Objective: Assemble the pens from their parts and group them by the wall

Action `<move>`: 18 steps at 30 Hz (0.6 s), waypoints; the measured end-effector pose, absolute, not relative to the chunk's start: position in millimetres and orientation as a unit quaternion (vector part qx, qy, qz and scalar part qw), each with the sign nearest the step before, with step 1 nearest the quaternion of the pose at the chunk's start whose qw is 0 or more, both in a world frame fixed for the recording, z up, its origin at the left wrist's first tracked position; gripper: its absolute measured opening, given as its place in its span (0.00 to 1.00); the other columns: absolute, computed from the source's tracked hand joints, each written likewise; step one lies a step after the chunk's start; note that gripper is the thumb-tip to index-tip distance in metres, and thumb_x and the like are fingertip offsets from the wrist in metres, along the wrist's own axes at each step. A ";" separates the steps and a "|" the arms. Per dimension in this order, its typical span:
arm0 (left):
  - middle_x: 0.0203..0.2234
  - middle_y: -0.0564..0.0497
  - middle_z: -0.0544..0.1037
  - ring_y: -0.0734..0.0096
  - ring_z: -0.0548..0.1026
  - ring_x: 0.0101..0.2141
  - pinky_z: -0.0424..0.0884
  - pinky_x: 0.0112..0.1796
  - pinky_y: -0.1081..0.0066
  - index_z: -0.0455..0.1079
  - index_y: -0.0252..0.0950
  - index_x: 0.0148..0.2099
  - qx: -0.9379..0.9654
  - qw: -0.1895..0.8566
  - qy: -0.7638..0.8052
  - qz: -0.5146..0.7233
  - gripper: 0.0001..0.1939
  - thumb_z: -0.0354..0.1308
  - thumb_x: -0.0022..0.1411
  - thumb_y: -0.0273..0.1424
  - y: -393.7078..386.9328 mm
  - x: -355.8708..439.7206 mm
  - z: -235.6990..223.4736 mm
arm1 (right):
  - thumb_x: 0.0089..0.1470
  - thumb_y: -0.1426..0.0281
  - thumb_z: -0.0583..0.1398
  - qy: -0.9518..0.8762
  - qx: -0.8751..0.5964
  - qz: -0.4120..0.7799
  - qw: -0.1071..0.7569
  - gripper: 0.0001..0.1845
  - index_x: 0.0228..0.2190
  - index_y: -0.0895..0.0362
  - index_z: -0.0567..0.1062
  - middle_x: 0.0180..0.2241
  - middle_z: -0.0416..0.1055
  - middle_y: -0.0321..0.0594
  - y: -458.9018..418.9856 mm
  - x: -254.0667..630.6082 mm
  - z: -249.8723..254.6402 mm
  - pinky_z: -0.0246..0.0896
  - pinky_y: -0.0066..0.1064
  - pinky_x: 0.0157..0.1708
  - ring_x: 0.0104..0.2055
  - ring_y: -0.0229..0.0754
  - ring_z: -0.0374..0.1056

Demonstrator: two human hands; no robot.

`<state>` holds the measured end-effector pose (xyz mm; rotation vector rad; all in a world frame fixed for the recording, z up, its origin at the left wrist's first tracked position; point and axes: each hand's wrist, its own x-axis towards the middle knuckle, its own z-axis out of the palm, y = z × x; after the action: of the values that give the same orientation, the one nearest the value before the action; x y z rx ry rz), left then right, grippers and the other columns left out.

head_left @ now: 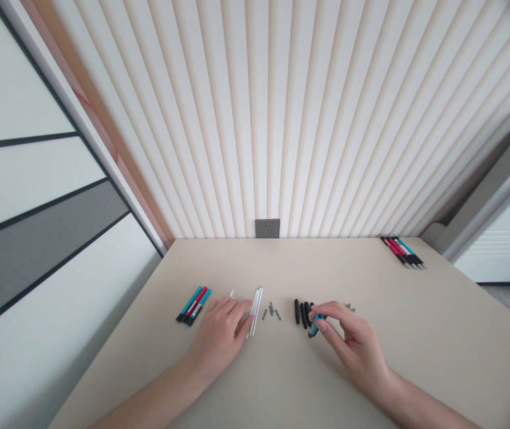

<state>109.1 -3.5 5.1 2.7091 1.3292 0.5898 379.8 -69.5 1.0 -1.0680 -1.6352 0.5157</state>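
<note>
Right hand (357, 339) pinching a teal pen part (314, 326) beside black barrels (303, 313) near 1 o'clock, left hand (219, 339) open at white refills (254, 310) at 12; assembled-looking pens (402, 251) at 1 o'clock, more pens (193, 305) at 11, grey tips (271, 310) loose.

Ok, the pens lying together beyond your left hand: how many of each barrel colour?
Teal pens: 2
Red pen: 1
Total: 3
</note>
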 end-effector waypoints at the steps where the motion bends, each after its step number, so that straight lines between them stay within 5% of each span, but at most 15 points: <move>1: 0.37 0.48 0.79 0.56 0.75 0.40 0.66 0.43 0.57 0.71 0.38 0.49 0.878 0.032 0.441 0.183 0.09 0.54 0.67 0.30 -3.2 108.6 4.4 | 0.61 0.72 0.58 -0.691 -0.444 0.215 0.529 0.10 0.45 0.52 0.75 0.35 0.76 0.41 -69.4 380.5 0.7 0.69 0.32 0.36 0.36 0.41 0.73; 11: 0.36 0.47 0.79 0.56 0.75 0.39 0.66 0.42 0.58 0.69 0.36 0.51 0.871 0.034 0.472 0.135 0.16 0.53 0.62 0.21 -1.6 105.1 6.0 | 0.60 0.77 0.58 -0.754 -0.388 0.245 0.470 0.16 0.48 0.52 0.72 0.38 0.74 0.42 -73.0 377.8 -4.3 0.68 0.34 0.40 0.40 0.43 0.71; 18: 0.35 0.48 0.76 0.59 0.73 0.40 0.67 0.43 0.60 0.72 0.37 0.41 0.878 0.044 0.460 0.120 0.12 0.52 0.60 0.19 -1.9 102.9 5.1 | 0.60 0.78 0.57 -0.768 -0.376 0.248 0.454 0.16 0.48 0.52 0.71 0.38 0.74 0.43 -73.7 377.3 0.3 0.68 0.34 0.40 0.40 0.43 0.70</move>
<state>102.9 -1.9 5.1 2.6855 1.4074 0.3674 377.3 -73.7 0.3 -0.9282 -1.8961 0.6128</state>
